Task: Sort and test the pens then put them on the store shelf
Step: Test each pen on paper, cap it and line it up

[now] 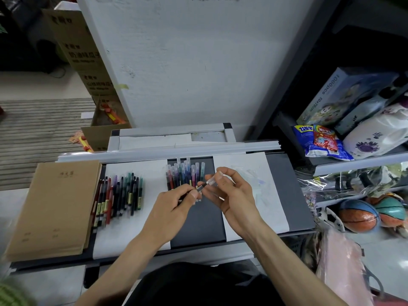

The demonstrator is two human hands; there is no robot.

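Observation:
My left hand point(176, 203) grips a dark pen point(202, 187) with its tip pointing up and right. My right hand point(229, 191) pinches a clear pen cap point(212, 180) just beyond that tip, cap and tip nearly touching. Behind my hands a row of coloured pens with clear caps point(184, 173) lies on the dark desk point(198, 226). A second group of darker pens point(119, 194) lies on white paper point(152, 173) at the left. Another white sheet with faint scribbles point(260, 188) lies to the right of my hands.
A stack of brown notebooks point(53, 208) sits at the desk's left end. A store shelf point(362, 160) at the right holds a puzzle box point(344, 96), snack bags point(320, 140) and basketballs point(359, 215) below. Cardboard boxes point(88, 69) stand at the back left.

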